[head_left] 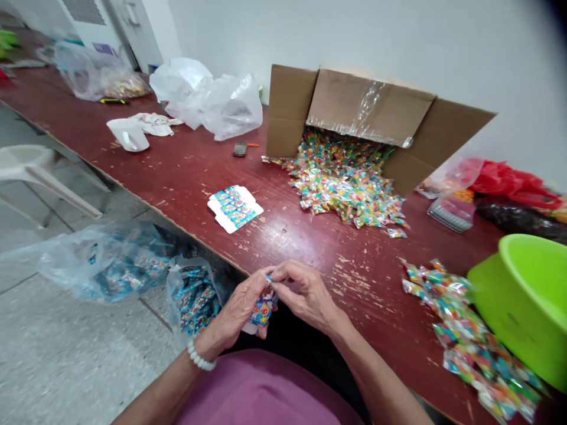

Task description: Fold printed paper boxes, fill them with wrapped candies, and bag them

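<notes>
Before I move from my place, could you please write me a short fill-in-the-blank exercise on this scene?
The right hand is at the small carton, and the bead bracelet circles the ____ wrist.
The tub on the right is ____ in colour.
Wrapped candies spill from an open box made of ____.

Missing words: left; green; cardboard.
</notes>
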`<act>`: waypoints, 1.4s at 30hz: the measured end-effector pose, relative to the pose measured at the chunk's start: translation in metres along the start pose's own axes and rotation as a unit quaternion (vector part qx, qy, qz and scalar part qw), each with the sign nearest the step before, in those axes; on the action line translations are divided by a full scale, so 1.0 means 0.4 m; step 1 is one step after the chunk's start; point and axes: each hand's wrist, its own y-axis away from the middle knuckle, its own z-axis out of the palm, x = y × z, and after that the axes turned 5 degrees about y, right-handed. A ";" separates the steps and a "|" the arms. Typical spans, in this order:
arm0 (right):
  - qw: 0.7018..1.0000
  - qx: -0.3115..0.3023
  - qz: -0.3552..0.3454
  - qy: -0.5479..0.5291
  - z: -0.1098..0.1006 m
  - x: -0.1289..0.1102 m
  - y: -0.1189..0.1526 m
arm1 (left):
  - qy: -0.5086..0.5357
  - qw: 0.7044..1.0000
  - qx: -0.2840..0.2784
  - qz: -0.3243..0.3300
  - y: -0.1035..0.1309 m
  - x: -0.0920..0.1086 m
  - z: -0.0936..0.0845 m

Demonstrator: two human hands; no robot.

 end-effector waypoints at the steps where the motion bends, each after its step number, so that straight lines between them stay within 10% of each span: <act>1: 1.000 -0.026 -0.012 -0.006 -0.004 0.002 -0.013 | 0.003 1.000 0.006 -0.006 0.000 0.000 -0.005; 5: 0.984 -0.160 0.036 -0.074 -0.041 0.052 -0.105 | 0.021 0.999 0.036 0.007 -0.002 0.000 -0.020; 11: 0.993 0.019 0.095 -0.060 -0.092 0.126 -0.246 | 0.054 0.997 0.030 0.044 -0.007 0.009 -0.034; 16: 0.991 -0.109 0.032 -0.074 -0.019 0.051 -0.189 | 0.052 0.997 0.041 0.051 -0.018 0.005 -0.049; 20: 0.996 -0.083 -0.031 -0.027 0.041 0.023 -0.118 | 0.062 0.997 0.021 0.041 -0.021 0.003 -0.051; 26: 0.991 -0.120 -0.050 0.029 0.004 0.066 -0.142 | 0.072 0.997 0.018 0.014 -0.034 0.000 -0.051; 29: 0.990 -0.021 -0.023 0.141 -0.079 0.136 -0.234 | 0.086 0.996 0.035 -0.010 -0.026 0.002 -0.054; 33: 0.906 0.107 0.088 0.399 -0.195 0.256 -0.352 | 0.100 0.994 0.004 -0.047 0.010 -0.013 -0.066; 42: 0.947 0.199 0.129 0.218 -0.221 0.346 -0.307 | -0.001 0.995 -0.051 -0.090 0.055 -0.089 -0.187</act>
